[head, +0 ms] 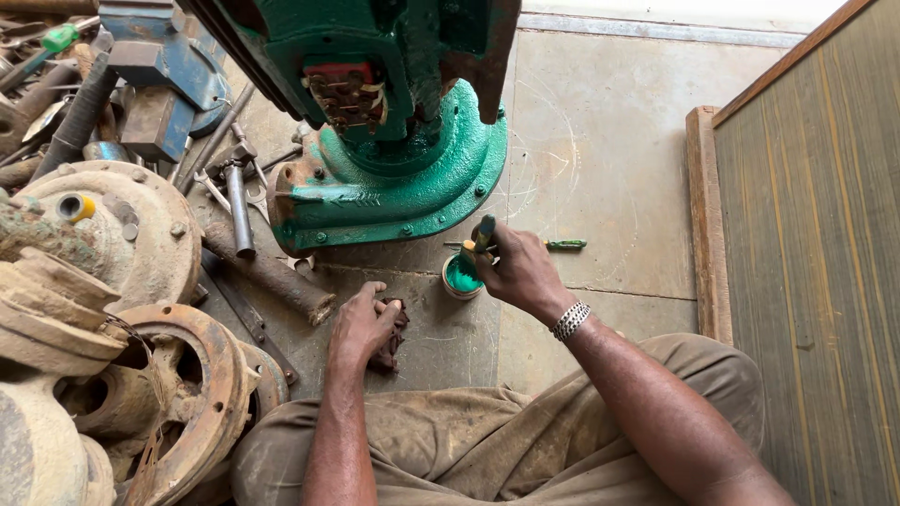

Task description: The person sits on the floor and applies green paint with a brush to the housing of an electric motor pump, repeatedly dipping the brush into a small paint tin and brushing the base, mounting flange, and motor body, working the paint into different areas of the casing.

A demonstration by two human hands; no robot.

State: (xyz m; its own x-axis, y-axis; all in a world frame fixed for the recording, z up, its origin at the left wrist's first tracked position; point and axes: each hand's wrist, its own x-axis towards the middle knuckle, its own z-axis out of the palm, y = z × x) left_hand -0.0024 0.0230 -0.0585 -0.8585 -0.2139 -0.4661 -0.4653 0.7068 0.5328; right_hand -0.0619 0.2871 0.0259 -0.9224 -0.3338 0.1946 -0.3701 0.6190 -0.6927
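Observation:
My right hand (520, 274) grips a paintbrush (482, 234) with a green and yellow handle, its tip down in a small tin of green paint (460, 275) on the floor. My left hand (364, 326) rests on the floor, closed around a dark crumpled rag (392, 339). Just beyond both hands stands a large green-painted cast machine (403, 178), its round base touching the floor near the tin. A metal bracelet sits on my right wrist.
Rusty wheel hubs and drums (141, 375) pile up at the left. A rusty rod (272, 276), a hammer (239, 201) and spanners lie by the machine's base. A green screwdriver (562, 245) lies behind the tin. A wooden-framed panel (806, 234) stands at the right.

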